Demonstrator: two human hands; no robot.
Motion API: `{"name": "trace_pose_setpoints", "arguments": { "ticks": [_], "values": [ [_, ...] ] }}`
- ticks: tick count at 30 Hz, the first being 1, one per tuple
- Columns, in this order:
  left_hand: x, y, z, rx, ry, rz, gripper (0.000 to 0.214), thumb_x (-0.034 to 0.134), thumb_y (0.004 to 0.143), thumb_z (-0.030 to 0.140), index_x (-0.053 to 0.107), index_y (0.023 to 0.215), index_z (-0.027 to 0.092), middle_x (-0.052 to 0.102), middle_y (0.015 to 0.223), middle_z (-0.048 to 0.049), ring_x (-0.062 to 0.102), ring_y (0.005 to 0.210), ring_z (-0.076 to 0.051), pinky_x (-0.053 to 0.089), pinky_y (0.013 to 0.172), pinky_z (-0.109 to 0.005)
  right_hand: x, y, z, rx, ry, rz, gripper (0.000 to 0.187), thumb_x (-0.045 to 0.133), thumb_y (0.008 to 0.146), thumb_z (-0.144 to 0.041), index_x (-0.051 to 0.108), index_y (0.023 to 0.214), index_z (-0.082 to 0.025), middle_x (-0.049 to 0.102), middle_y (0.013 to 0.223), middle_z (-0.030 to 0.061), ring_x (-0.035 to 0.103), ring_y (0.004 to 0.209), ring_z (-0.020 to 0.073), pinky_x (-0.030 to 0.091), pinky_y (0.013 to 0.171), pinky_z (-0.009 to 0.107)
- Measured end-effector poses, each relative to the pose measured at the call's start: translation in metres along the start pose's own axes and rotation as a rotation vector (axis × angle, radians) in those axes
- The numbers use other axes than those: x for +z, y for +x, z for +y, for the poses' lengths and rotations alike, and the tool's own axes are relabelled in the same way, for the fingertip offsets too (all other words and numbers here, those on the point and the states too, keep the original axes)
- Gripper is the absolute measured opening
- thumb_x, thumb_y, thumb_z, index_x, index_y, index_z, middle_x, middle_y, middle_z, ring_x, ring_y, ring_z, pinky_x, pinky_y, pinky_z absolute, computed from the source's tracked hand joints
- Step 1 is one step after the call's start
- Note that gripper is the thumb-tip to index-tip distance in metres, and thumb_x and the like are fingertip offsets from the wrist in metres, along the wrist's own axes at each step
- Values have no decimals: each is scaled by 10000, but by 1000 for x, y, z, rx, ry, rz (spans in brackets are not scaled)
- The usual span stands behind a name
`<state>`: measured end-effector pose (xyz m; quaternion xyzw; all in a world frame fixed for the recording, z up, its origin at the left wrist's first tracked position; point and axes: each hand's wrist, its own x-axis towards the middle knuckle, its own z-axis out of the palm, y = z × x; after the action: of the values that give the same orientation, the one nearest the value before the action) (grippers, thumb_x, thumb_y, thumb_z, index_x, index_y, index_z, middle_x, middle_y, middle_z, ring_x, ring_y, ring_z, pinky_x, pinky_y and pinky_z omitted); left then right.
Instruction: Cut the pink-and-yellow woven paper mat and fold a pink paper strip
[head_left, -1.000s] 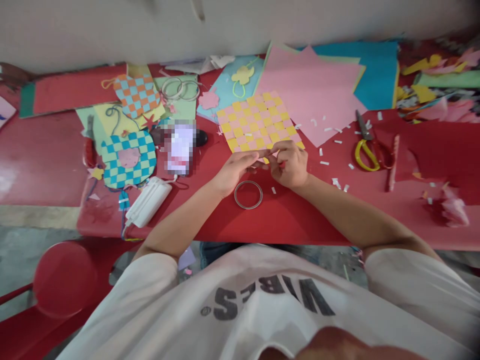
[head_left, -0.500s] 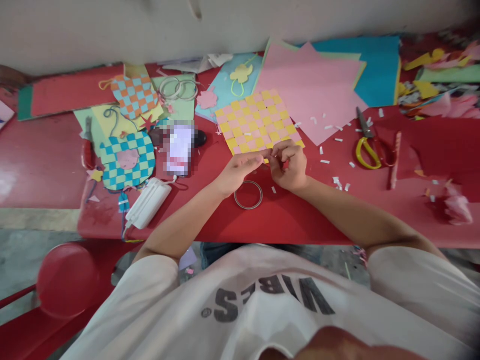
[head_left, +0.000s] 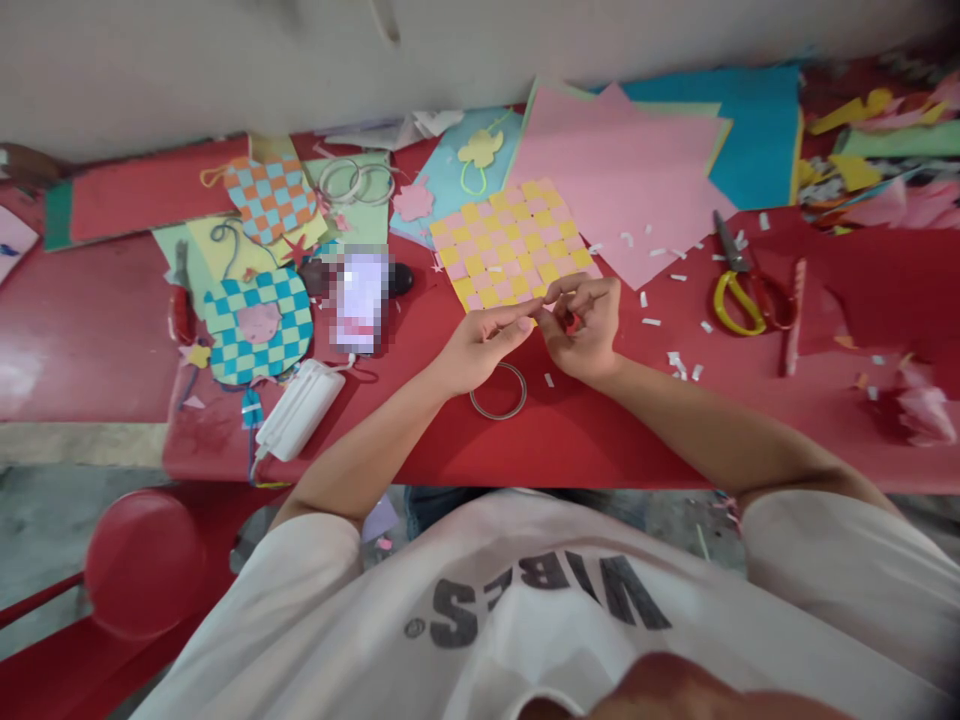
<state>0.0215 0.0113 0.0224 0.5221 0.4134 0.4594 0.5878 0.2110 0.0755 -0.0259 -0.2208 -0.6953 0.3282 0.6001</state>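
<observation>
Paper, metal and plastic crowd a glossy red table (head_left: 540, 452) as I look down, from afar, through the head camera. Smooth pink sheets (head_left: 622, 180) fan out in sharp corners over a flat blue sheet (head_left: 757, 150); short white paper clippings (head_left: 652, 322) litter the surface below them. Scissors (head_left: 736, 290) with one yellow and one red handle lie at right. At left sit a rounded piece in teal and pale-green checks (head_left: 295, 318), an orange-and-blue checked piece (head_left: 271, 197) and a smooth white box (head_left: 300, 410).

At centre, the woven mat (head_left: 517, 240) lies flat and slightly askew, its pink and yellow strips interlaced in small squares. Its near edge runs behind the fingers from my viewpoint; I cannot tell whether they touch it.

The left hand (head_left: 486, 350) extends its forefinger, thumb alongside, to meet the right hand (head_left: 585, 325), whose thumb and forefinger close to a narrow gap, other fingers curled. I cannot tell whether either grips anything small. A thin, round metal ring (head_left: 500, 418) rests on the table just below the left hand.
</observation>
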Motion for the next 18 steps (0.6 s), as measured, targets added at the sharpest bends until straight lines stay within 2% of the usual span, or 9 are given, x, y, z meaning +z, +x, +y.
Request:
{"name": "trace_pose_setpoints", "arguments": {
  "ticks": [3,6,10,18],
  "values": [
    [2,1,0,27,28,-32,625,742,954,704,770,1442,314,771,1473,-108,667,1464,-345,473,1273,-545,0,-1,0,-2,-22,15,334,759,1032,-295,437,1120,-319,657,1068,14,438,546,92,354,437,317],
    [3,1,2,35,24,-55,627,737,970,682,733,1489,330,711,1565,-107,621,1527,-365,456,1300,-581,0,-2,1,-4,-43,29,307,741,1038,-286,443,1107,-314,662,1059,13,435,544,93,337,437,322],
    [5,1,-1,66,-30,-96,643,742,976,664,697,1528,338,682,1603,-94,553,1595,-363,426,1343,-582,-2,-3,4,-16,-74,49,265,724,1046,-303,460,1073,-304,667,1051,21,434,552,99,327,447,333],
    [6,0,-7,75,-27,-147,694,741,998,617,582,1628,373,586,1699,-96,551,1591,-391,426,1330,-605,-4,1,1,-34,-141,79,260,688,1047,-259,435,994,-293,674,1015,32,487,600,134,360,480,351]
  ]
}}
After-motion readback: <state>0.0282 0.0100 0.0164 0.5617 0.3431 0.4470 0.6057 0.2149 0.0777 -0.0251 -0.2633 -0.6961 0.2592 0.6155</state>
